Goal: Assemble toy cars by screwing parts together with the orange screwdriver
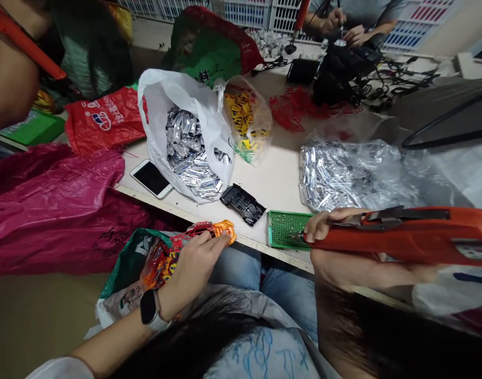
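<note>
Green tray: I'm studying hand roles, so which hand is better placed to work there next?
Probably the right hand: it grips the red power tool, whose tip appears over the green tray. The left hand is farther away and holds an orange piece.

White characters [116, 113] and a round emblem [101, 121] on the red bag [128, 129], blue marks [263, 351] on pale cloth [225, 363] — none clearly legible.

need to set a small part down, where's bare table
Likely best: tabletop between the black part and the clear bag of silver pieces, behind the green tray. A narrow specked strip runs in front of the white bag. The far right is crowded with cables.
</note>
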Available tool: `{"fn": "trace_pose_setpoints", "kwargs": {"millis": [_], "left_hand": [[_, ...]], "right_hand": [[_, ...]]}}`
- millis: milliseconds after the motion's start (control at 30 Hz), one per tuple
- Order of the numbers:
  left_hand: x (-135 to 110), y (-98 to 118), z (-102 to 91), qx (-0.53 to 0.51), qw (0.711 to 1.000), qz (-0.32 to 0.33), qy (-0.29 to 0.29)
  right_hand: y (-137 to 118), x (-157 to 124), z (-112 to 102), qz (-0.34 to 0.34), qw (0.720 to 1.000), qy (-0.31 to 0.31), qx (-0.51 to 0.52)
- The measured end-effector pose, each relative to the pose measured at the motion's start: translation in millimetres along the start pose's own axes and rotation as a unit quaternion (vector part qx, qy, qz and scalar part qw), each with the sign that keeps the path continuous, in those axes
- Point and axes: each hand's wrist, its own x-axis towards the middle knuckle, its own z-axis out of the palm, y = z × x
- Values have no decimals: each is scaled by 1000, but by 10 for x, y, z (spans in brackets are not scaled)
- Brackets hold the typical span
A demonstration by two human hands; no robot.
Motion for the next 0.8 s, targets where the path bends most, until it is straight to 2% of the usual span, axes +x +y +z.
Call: {"fn": "trace_pose_setpoints", "kwargs": {"millis": [67,133,267,333,500,567,667,800], "left_hand": [[4,-6,53,-9,999,-37,19],[10,-1,112,-22,997,-70,27],[22,68,193,-63,994,-83,26],[40,113,199,-118,989,-93,9],[130,157,174,-293,942,-165,-15],[171,152,181,-294,941,-168,-9],[219,145,198,-245,958,-146,-12],[249,160,182,-209,965,-153,-32]], "right_hand": [[39,-21,72,-53,998,35,-8],[51,-29,129,-63,997,34,-11],[118,-22,235,-49,998,-19,46],[202,-23,297,-28,995,-56,76],[400,-30,423,35,989,-93,113],[441,-26,448,32,987,-111,113],[485,-22,466,21,985,-137,105],[524,-47,493,19,988,-123,91]]}}
